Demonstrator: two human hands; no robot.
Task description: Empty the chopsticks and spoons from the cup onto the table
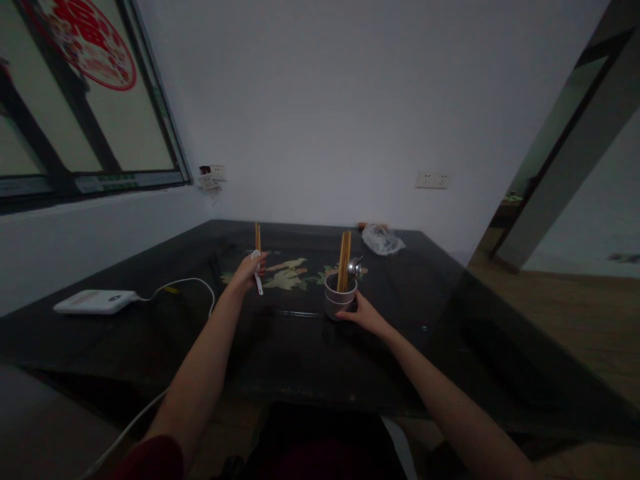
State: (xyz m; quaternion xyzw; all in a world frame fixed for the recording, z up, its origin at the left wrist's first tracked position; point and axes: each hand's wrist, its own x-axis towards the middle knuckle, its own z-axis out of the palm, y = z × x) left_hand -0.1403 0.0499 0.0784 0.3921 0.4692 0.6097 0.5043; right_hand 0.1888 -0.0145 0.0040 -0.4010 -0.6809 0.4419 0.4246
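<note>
Some slim tan wooden chopsticks [258, 235] and a long-handled white spoon [259, 284] are pinched in the left hand's [249, 269] fingers; the right hand's [364, 314] curl against a grey cylindrical cup [332, 306]. Tall yellowish wooden sticks [344, 259] and a round silver metal utensil [355, 268] above them could topple it if grip slackens.

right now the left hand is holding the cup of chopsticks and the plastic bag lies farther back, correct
Wrong hand: the head view shows the right hand holding the cup of chopsticks. The plastic bag does lie farther back.
</note>
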